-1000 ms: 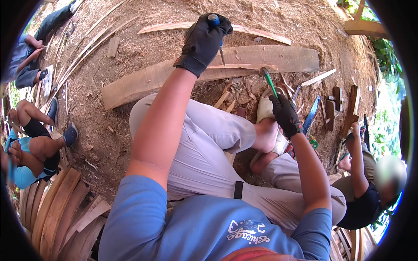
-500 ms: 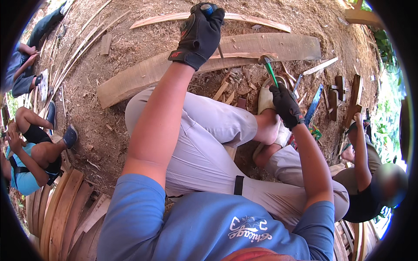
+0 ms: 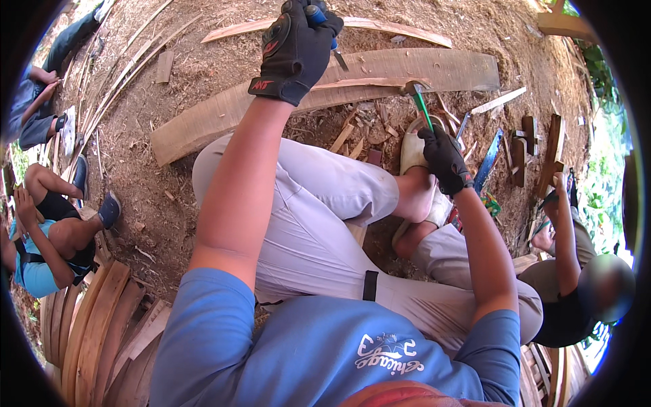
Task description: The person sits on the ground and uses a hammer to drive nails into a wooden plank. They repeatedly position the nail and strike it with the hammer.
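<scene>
My left hand (image 3: 298,54), in a black glove, is wrapped round the blue handle of a chisel (image 3: 341,62), whose short blade slants down over the curved wooden plank (image 3: 210,129). A long split strip (image 3: 359,83) runs along the top of that plank. My right hand (image 3: 444,161), gloved too, grips a hammer (image 3: 422,107) by its green handle. The hammer's head is beside the right end of the split strip; whether it touches the wood I cannot tell. Chisel and hammer are apart.
Wood chips (image 3: 369,125) lie between the plank and my feet. A blue saw blade (image 3: 488,163) and dark wood blocks (image 3: 525,152) are at the right. Curved boards (image 3: 102,325) are stacked at lower left. People sit at both sides; one (image 3: 47,237) is near the boards.
My left hand has shifted a little up and left, and the chisel blade now tilts more, with its tip higher. My right hand and the hammer have barely moved.
</scene>
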The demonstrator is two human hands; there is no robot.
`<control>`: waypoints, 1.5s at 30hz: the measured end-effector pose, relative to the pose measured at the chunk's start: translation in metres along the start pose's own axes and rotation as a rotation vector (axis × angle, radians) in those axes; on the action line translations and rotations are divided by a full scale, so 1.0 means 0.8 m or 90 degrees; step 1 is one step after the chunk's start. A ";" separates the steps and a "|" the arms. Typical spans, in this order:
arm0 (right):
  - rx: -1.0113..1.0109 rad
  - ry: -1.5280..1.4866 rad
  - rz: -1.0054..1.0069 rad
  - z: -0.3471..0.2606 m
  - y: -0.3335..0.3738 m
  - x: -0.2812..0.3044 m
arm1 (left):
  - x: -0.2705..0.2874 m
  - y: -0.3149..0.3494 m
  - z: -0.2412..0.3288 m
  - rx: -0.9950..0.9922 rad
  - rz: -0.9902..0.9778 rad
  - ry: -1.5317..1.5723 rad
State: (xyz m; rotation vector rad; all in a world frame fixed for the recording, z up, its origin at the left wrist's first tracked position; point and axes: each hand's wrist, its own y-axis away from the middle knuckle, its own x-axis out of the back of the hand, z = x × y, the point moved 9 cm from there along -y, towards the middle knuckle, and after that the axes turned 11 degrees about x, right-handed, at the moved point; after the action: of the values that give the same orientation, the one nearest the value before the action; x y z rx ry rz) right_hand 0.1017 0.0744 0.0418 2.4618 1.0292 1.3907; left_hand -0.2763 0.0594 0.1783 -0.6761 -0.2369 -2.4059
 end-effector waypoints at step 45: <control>-0.007 -0.016 0.012 0.011 -0.004 -0.002 | -0.021 0.012 0.023 0.025 -0.103 -0.092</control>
State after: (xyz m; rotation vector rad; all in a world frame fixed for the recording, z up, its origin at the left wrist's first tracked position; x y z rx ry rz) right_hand 0.1069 0.0772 0.0340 2.4810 0.9942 1.3629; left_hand -0.2519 0.0663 0.1853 -0.8426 -0.4119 -2.4995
